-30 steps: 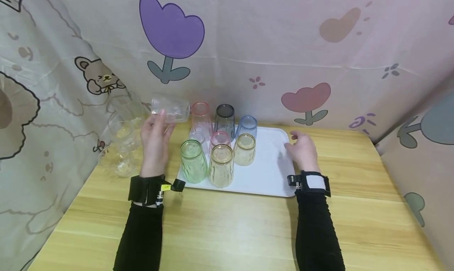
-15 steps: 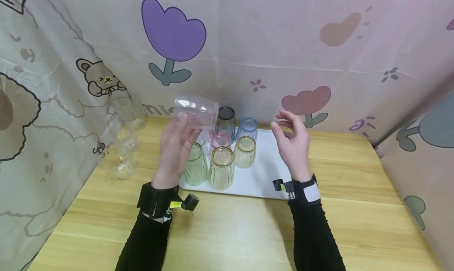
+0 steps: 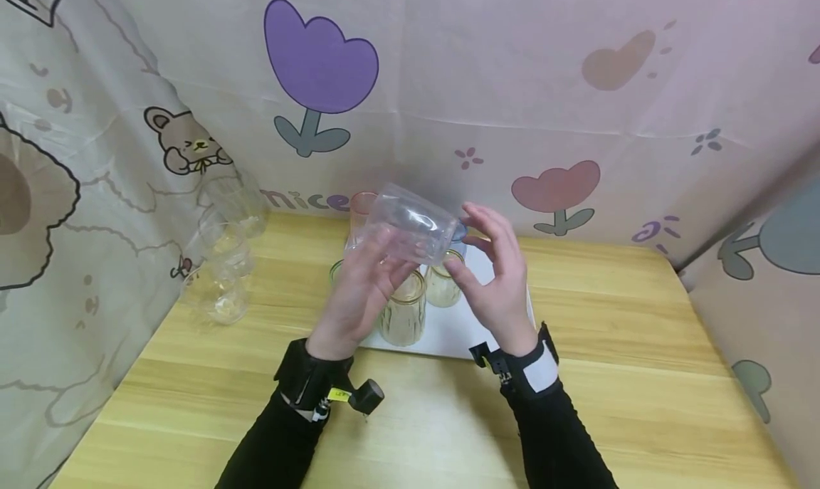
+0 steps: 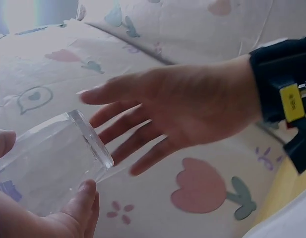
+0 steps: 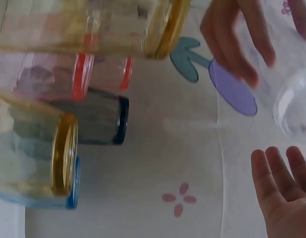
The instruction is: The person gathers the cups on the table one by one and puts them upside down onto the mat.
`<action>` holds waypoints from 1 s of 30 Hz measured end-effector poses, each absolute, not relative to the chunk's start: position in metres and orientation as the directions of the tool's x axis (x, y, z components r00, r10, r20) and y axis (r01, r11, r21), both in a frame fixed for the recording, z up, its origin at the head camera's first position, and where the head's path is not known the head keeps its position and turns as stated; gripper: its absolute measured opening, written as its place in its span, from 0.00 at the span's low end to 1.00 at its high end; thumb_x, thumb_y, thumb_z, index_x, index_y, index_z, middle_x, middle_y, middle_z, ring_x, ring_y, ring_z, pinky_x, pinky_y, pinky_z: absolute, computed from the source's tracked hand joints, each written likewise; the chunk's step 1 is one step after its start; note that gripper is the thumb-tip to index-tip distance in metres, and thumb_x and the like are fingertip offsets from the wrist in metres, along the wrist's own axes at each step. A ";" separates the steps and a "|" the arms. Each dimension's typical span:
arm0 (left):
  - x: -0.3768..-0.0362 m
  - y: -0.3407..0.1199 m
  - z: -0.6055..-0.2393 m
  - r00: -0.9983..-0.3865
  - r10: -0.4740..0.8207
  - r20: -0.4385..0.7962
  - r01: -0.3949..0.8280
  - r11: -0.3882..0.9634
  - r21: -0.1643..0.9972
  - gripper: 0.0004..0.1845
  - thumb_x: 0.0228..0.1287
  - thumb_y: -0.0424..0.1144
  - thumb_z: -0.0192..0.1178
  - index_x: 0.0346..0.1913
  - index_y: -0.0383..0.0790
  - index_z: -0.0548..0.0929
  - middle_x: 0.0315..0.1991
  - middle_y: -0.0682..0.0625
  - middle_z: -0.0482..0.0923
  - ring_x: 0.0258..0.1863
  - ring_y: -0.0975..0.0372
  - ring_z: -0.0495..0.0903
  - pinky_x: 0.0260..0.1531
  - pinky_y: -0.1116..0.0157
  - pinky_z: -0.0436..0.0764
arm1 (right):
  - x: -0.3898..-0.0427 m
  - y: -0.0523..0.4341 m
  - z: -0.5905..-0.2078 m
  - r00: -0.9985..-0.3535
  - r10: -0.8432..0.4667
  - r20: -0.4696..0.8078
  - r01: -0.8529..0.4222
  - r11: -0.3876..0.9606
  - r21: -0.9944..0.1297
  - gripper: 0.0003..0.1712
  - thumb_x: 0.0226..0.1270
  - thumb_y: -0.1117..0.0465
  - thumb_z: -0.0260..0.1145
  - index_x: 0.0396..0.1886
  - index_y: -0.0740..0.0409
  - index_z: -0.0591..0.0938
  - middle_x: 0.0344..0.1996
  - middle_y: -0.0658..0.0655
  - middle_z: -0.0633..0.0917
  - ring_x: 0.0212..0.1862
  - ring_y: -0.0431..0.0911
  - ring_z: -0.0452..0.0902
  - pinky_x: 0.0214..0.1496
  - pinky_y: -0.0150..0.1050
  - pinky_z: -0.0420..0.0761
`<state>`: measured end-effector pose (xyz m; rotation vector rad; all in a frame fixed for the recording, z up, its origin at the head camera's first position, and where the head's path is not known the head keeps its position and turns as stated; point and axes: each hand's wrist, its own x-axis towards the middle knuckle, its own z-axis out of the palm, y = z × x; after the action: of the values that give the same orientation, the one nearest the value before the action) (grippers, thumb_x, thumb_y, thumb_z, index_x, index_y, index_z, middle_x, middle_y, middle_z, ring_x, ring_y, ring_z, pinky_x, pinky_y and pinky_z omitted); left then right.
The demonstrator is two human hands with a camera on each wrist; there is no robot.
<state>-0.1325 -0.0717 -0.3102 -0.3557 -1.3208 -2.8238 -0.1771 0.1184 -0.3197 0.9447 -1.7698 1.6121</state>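
Observation:
A clear drinking glass [image 3: 415,222] is held tilted on its side above the tray [image 3: 477,325], gripped between the thumb and fingers of my left hand [image 3: 359,290]. Its thick base points right, toward my right hand [image 3: 496,275], whose spread, slightly bent fingers hover right at that end. In the left wrist view a gap shows between the right thumb [image 4: 105,94] and the glass base. Below, yellow glasses [image 3: 402,322] stand upside down on the white tray. A red glass [image 3: 361,204] and a blue glass [image 3: 458,233] are partly covered; the dark glass [image 5: 100,119] shows in the right wrist view.
Several clear glasses [image 3: 225,300] stand in a row at the table's left edge, by the hanging cloth. A patterned cloth [image 3: 435,62] rises behind the wooden table [image 3: 608,332]. The green glass is mostly hidden behind my left hand.
My left hand has carried the clear glass from left of the tray rightward over it. My right hand has lifted from the tray's right edge and moved left toward the glass.

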 end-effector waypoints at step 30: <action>-0.125 -0.066 -0.303 -0.978 0.004 0.207 0.173 -0.536 0.826 0.31 0.74 0.33 0.52 0.76 0.28 0.58 0.67 0.35 0.68 0.57 0.57 0.82 0.63 0.62 0.80 | -0.167 0.122 -0.310 -0.610 -0.002 0.793 -0.792 -0.040 -0.609 0.48 0.57 0.50 0.82 0.68 0.72 0.70 0.65 0.64 0.78 0.61 0.57 0.77 0.61 0.42 0.83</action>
<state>-0.1254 -0.0663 -0.3027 -0.2809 -1.4611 -2.6563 -0.1674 0.1222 -0.3097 0.8449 -1.6469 1.7115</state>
